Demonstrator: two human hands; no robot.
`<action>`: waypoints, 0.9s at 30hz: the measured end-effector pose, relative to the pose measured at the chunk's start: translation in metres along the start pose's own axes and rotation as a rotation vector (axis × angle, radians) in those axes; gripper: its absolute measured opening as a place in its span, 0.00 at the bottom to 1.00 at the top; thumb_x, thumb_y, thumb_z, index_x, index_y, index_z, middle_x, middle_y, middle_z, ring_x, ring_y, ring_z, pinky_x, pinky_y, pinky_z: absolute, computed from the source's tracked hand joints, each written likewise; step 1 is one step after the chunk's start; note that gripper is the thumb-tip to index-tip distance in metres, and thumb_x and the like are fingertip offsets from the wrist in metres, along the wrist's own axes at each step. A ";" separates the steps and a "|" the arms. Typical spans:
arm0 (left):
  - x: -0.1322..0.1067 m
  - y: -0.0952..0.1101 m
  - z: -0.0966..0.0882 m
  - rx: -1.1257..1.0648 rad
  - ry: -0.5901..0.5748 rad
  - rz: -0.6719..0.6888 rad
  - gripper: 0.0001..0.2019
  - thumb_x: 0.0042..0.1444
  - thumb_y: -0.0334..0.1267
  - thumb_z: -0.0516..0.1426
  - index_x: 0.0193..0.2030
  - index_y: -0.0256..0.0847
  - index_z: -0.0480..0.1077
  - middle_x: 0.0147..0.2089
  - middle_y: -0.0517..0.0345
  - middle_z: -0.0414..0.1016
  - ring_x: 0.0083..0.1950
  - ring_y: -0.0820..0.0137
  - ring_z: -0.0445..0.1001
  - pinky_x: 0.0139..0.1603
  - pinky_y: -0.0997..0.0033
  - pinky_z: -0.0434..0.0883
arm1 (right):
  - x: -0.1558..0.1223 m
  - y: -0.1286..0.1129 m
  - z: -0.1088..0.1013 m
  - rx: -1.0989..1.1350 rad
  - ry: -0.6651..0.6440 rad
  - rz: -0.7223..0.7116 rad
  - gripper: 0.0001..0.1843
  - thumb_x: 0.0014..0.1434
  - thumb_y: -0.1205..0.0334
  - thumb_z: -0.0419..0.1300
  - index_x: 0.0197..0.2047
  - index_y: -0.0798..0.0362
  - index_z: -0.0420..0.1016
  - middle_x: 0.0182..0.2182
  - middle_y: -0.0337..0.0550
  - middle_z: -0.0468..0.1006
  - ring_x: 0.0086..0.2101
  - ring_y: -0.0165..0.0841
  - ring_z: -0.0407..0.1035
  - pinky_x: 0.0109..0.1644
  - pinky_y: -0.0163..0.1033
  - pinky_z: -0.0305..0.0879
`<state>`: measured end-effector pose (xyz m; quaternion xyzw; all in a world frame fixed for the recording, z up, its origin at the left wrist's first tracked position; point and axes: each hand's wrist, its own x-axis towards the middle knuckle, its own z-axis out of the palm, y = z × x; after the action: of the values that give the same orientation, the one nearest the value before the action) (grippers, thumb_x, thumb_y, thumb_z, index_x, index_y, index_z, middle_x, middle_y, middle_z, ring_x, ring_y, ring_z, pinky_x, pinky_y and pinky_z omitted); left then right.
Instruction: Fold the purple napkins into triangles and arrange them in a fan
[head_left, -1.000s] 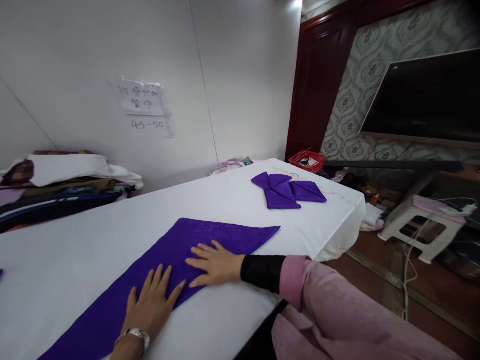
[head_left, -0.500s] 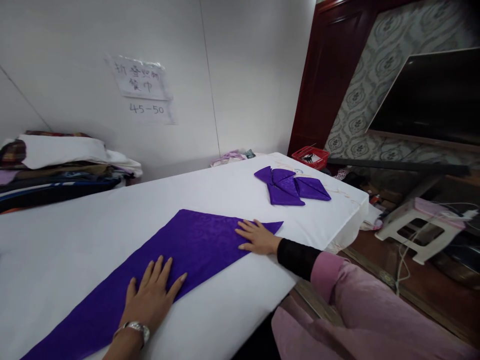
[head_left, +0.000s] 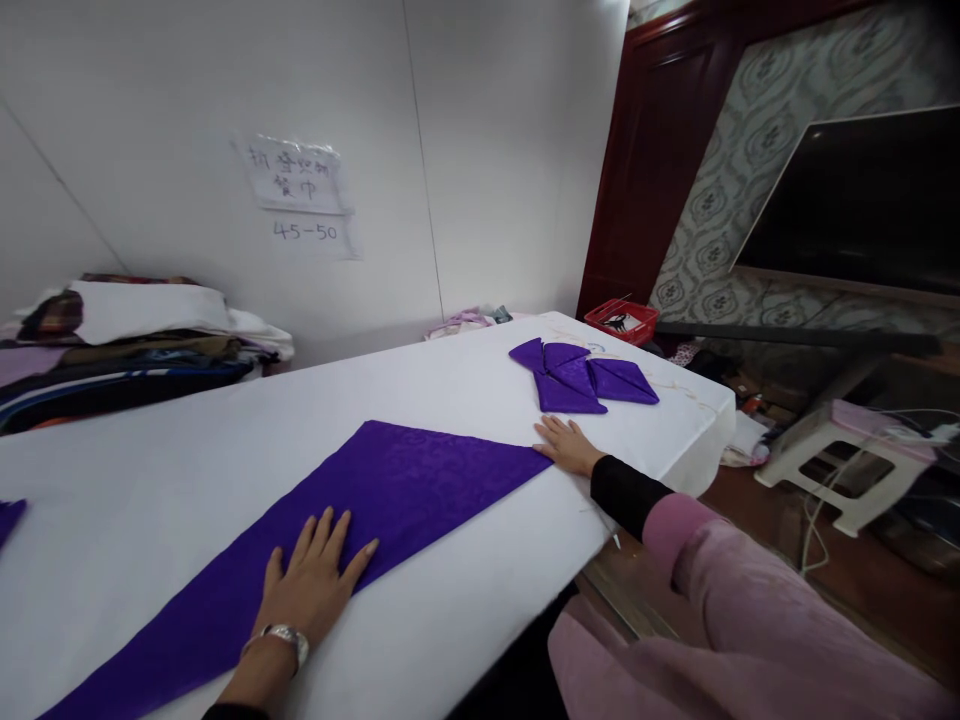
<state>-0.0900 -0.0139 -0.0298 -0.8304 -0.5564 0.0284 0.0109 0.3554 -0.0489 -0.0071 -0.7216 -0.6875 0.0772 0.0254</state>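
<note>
A purple napkin point(head_left: 420, 490), folded into a long pointed shape, lies across the white tablecloth point(head_left: 442, 620). My left hand point(head_left: 311, 580), with a silver bracelet at the wrist, rests flat on its middle, fingers spread. At the napkin's right tip lies my right hand point(head_left: 568, 446), palm down and fingers stretched out, covering the very point. Just beyond that hand sit several purple folded napkins point(head_left: 570, 385) in a cluster. The napkin's far left end runs out of view at the bottom.
Piled clothes point(head_left: 150, 340) lie along the back left edge. A red basket point(head_left: 622, 320) stands at the far right corner. Another purple cloth point(head_left: 10, 520) shows at the left edge. To the right are a pink-topped stool point(head_left: 862, 450) with cables and a wall screen point(head_left: 862, 200).
My right hand has slid right along the napkin to its tip. My left hand stays flat on the middle. The view has shifted slightly, bringing another purple cloth in at the left.
</note>
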 end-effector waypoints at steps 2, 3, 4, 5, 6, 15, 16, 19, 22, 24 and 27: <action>0.000 0.000 -0.001 -0.036 0.023 -0.009 0.27 0.59 0.48 0.42 0.64 0.46 0.59 0.70 0.50 0.50 0.71 0.52 0.40 0.63 0.37 0.45 | -0.001 -0.005 -0.005 -0.019 0.057 0.015 0.35 0.65 0.42 0.38 0.67 0.55 0.51 0.67 0.55 0.48 0.65 0.44 0.41 0.65 0.56 0.37; 0.000 0.000 -0.001 -0.046 0.030 -0.009 0.28 0.59 0.49 0.42 0.64 0.45 0.59 0.70 0.50 0.50 0.71 0.52 0.41 0.63 0.38 0.45 | -0.001 -0.012 -0.008 -0.025 0.095 -0.001 0.35 0.65 0.43 0.39 0.67 0.56 0.51 0.66 0.56 0.49 0.65 0.44 0.41 0.65 0.56 0.38; 0.000 0.001 -0.001 -0.050 0.034 -0.012 0.28 0.59 0.50 0.42 0.64 0.45 0.59 0.70 0.50 0.51 0.71 0.52 0.41 0.63 0.38 0.45 | -0.002 -0.021 -0.010 -0.029 0.133 -0.031 0.34 0.65 0.43 0.39 0.67 0.56 0.52 0.66 0.56 0.50 0.65 0.43 0.42 0.65 0.55 0.38; 0.000 0.001 -0.002 -0.050 0.034 -0.015 0.28 0.58 0.50 0.42 0.64 0.45 0.59 0.70 0.50 0.51 0.71 0.52 0.41 0.63 0.38 0.46 | -0.002 -0.033 -0.013 -0.028 0.167 -0.076 0.34 0.65 0.43 0.40 0.66 0.56 0.53 0.66 0.56 0.51 0.65 0.43 0.42 0.65 0.54 0.37; 0.000 0.001 -0.003 -0.046 0.031 -0.018 0.28 0.58 0.50 0.42 0.63 0.45 0.60 0.70 0.50 0.51 0.71 0.52 0.41 0.63 0.38 0.46 | -0.002 -0.047 -0.015 -0.022 0.189 -0.133 0.34 0.65 0.42 0.40 0.66 0.56 0.53 0.66 0.55 0.51 0.65 0.43 0.41 0.66 0.54 0.36; -0.003 0.001 -0.004 0.036 -0.006 0.024 0.25 0.58 0.44 0.43 0.61 0.47 0.64 0.70 0.51 0.49 0.71 0.51 0.40 0.62 0.36 0.44 | 0.008 -0.176 0.006 0.145 -0.005 -0.612 0.40 0.61 0.36 0.42 0.68 0.53 0.48 0.67 0.55 0.44 0.66 0.45 0.36 0.65 0.59 0.33; -0.003 0.001 -0.003 0.055 -0.021 0.039 0.24 0.58 0.43 0.43 0.60 0.49 0.65 0.71 0.53 0.49 0.71 0.50 0.40 0.62 0.35 0.43 | 0.010 -0.180 0.010 0.152 -0.038 -0.627 0.40 0.61 0.36 0.42 0.68 0.53 0.49 0.67 0.55 0.44 0.66 0.45 0.36 0.65 0.60 0.32; -0.002 0.001 -0.001 0.052 -0.032 0.032 0.24 0.59 0.43 0.43 0.61 0.50 0.63 0.70 0.53 0.49 0.71 0.51 0.40 0.62 0.36 0.43 | 0.015 -0.175 0.017 0.152 -0.083 -0.631 0.40 0.61 0.36 0.42 0.68 0.54 0.49 0.67 0.53 0.45 0.66 0.44 0.36 0.66 0.59 0.30; -0.001 0.002 0.000 -0.011 0.018 -0.022 0.26 0.59 0.47 0.42 0.63 0.45 0.60 0.70 0.50 0.50 0.71 0.52 0.40 0.63 0.38 0.44 | 0.016 -0.153 0.016 0.137 -0.069 -0.586 0.40 0.62 0.36 0.42 0.68 0.53 0.49 0.68 0.51 0.44 0.66 0.43 0.35 0.66 0.57 0.29; -0.002 0.003 0.000 -0.038 0.034 -0.030 0.28 0.59 0.48 0.42 0.64 0.44 0.58 0.70 0.50 0.50 0.71 0.53 0.40 0.64 0.39 0.44 | 0.016 -0.133 0.013 0.117 -0.061 -0.532 0.39 0.62 0.36 0.41 0.68 0.52 0.48 0.68 0.50 0.44 0.66 0.42 0.34 0.66 0.56 0.29; -0.003 0.003 -0.001 -0.064 0.039 -0.022 0.28 0.60 0.49 0.41 0.65 0.43 0.57 0.70 0.50 0.50 0.71 0.53 0.40 0.64 0.39 0.45 | 0.016 -0.101 0.009 0.079 -0.051 -0.431 0.38 0.62 0.37 0.40 0.68 0.51 0.48 0.68 0.50 0.44 0.66 0.42 0.35 0.66 0.55 0.30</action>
<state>-0.0885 -0.0178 -0.0292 -0.8244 -0.5660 -0.0057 -0.0047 0.2548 -0.0282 -0.0030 -0.5541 -0.8228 0.1153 0.0523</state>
